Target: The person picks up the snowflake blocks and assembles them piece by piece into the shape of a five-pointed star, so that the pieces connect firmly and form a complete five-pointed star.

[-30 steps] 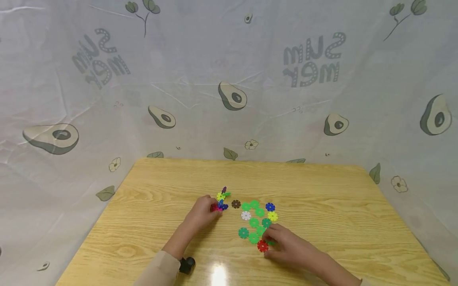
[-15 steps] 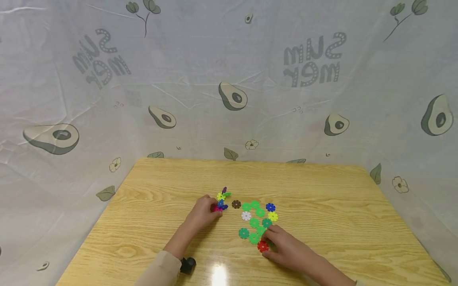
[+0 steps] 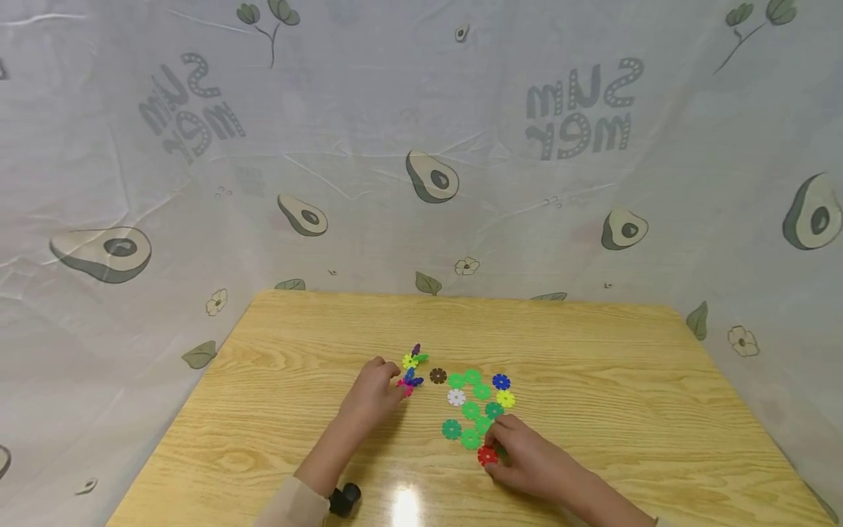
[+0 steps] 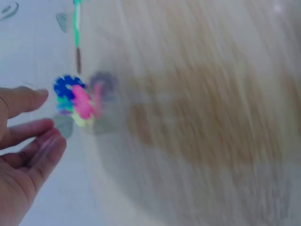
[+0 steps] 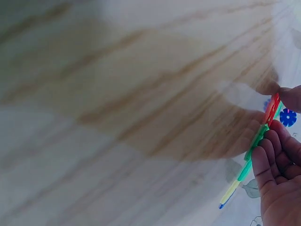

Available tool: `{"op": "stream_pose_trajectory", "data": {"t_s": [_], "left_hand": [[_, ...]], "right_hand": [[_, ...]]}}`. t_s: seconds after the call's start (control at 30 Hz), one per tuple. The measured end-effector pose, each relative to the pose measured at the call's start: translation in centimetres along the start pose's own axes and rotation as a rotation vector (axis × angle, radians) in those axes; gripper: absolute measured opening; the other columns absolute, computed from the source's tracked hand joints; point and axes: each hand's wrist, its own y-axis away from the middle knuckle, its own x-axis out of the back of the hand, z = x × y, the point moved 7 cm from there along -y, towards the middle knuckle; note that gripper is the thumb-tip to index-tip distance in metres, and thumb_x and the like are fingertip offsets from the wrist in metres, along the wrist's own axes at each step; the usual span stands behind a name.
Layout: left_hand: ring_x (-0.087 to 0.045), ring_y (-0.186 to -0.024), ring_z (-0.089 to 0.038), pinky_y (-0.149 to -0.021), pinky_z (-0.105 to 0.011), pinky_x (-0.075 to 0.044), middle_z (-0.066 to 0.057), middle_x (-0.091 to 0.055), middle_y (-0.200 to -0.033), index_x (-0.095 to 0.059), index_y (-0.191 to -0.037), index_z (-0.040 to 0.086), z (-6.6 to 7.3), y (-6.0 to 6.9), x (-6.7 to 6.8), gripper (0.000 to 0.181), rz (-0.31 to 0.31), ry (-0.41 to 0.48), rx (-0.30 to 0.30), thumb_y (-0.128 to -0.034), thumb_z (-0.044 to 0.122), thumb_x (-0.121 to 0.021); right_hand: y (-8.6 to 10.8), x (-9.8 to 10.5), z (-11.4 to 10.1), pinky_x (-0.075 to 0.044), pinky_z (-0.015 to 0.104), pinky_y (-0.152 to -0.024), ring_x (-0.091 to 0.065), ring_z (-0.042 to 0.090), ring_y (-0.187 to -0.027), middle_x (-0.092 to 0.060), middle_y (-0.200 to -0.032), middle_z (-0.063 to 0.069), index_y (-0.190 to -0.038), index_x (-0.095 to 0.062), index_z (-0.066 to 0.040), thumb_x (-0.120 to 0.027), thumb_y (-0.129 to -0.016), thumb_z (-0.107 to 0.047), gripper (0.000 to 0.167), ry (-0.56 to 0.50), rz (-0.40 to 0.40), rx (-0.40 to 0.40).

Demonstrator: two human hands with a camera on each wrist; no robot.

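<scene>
Flat notched plastic discs, the snowflake-shaped building kind, lie on the wooden table. My right hand (image 3: 527, 455) pinches a red disc (image 3: 487, 456) between thumb and fingers, low over the table. In the right wrist view the red disc (image 5: 272, 109) is edge-on at the fingertips, beside green discs (image 5: 254, 143). My left hand (image 3: 371, 394) is beside a joined cluster of pink and blue discs (image 3: 411, 381). The left wrist view shows its thumb and fingers spread apart, with a gap to the pink disc (image 4: 83, 101). Just behind stands a yellow disc (image 3: 410, 361) with purple and green ones.
Loose discs lie between the hands: a brown disc (image 3: 437, 375), a white disc (image 3: 456, 397), several green discs (image 3: 470, 410), a blue disc (image 3: 501, 382) and a yellow disc (image 3: 506, 399). A printed cloth (image 3: 369, 110) hangs around the wooden table (image 3: 593, 351).
The left fingers have come away from the disc cluster, and more of its pink disc shows. The right hand stays at the red disc, almost still. The head view has shifted slightly.
</scene>
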Motion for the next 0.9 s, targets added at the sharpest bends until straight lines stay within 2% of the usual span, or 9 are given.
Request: {"op": "stream_pose_trajectory", "data": {"t_s": [0.07,0.13,0.23,0.3,0.43,0.6,0.73,0.9], "left_hand": [[-0.063,-0.088,-0.024,-0.072,-0.034,-0.059,-0.018,-0.069,-0.101,-0.074,-0.105,-0.007,1.1,0.1,-0.3,0.021,-0.014,0.014,-0.054,-0.0912,0.007,-0.079],[-0.062,-0.086,-0.023,-0.07,-0.031,-0.057,-0.016,-0.069,-0.099,-0.073,-0.103,-0.005,2.3,0.3,-0.7,0.019,-0.049,0.012,-0.119,-0.0922,0.009,-0.079],[-0.065,-0.092,-0.024,-0.077,-0.031,-0.059,-0.014,-0.072,-0.102,-0.074,-0.104,-0.003,3.8,0.9,-1.9,0.017,-0.126,0.005,-0.204,-0.0934,0.01,-0.077],[-0.067,-0.098,-0.023,-0.084,-0.03,-0.061,-0.012,-0.072,-0.105,-0.074,-0.107,-0.001,4.4,1.2,-2.9,0.019,-0.182,-0.015,-0.238,-0.0937,0.013,-0.077],[-0.067,-0.097,-0.02,-0.086,-0.026,-0.06,-0.008,-0.071,-0.105,-0.076,-0.107,0.003,5.1,1.5,-4.4,0.021,-0.244,-0.049,-0.258,-0.0896,0.014,-0.079],[-0.058,-0.084,-0.011,-0.076,-0.02,-0.053,-0.001,-0.067,-0.092,-0.075,-0.097,0.007,5.9,1.5,-5.3,0.02,-0.26,-0.117,-0.291,-0.0815,0.015,-0.085],[-0.05,-0.078,-0.005,-0.069,-0.017,-0.047,0.003,-0.06,-0.086,-0.074,-0.093,0.009,6.5,1.5,-5.7,0.022,-0.26,-0.185,-0.313,-0.082,0.021,-0.089],[-0.05,-0.08,-0.004,-0.07,-0.015,-0.047,0.002,-0.061,-0.09,-0.075,-0.096,0.008,6.8,1.5,-6.2,0.022,-0.273,-0.198,-0.334,-0.0844,0.021,-0.089]], "right_hand": [[0.1,0.2,0.1,-0.056,0.024,-0.079,-0.052,0.003,-0.092,-0.059,-0.102,-0.007,-0.1,-0.067,-0.014,-0.08,-0.091,-0.023,0.019,-0.021,0.013,-0.013],[0.1,0.5,0.3,-0.055,0.023,-0.077,-0.052,0.002,-0.091,-0.058,-0.101,-0.008,-0.101,-0.066,-0.014,-0.079,-0.092,-0.025,0.019,-0.047,0.031,-0.037],[0.0,1.4,0.3,-0.054,0.022,-0.074,-0.053,0.003,-0.088,-0.058,-0.098,-0.007,-0.101,-0.064,-0.013,-0.079,-0.093,-0.024,0.02,-0.084,0.072,-0.048],[-0.2,2.3,0.2,-0.053,0.022,-0.071,-0.053,0.004,-0.085,-0.059,-0.096,-0.005,-0.101,-0.063,-0.01,-0.079,-0.092,-0.021,0.021,-0.103,0.094,-0.042],[-0.6,4.2,0.0,-0.053,0.021,-0.068,-0.054,0.003,-0.08,-0.064,-0.092,-0.004,-0.1,-0.064,-0.008,-0.079,-0.092,-0.015,0.018,-0.15,0.12,-0.037],[-0.9,6.2,-0.2,-0.053,0.021,-0.069,-0.054,-0.002,-0.079,-0.066,-0.092,-0.006,-0.102,-0.067,-0.009,-0.076,-0.094,-0.015,0.013,-0.184,0.125,-0.059],[-1.0,7.6,-0.7,-0.056,0.025,-0.071,-0.056,0.001,-0.079,-0.067,-0.093,-0.007,-0.104,-0.068,-0.01,-0.076,-0.094,-0.015,0.013,-0.143,0.156,-0.043],[-0.9,8.7,-1.0,-0.056,0.025,-0.072,-0.056,0.0,-0.08,-0.067,-0.094,-0.008,-0.105,-0.068,-0.011,-0.075,-0.096,-0.017,0.013,-0.114,0.169,-0.038]]}}
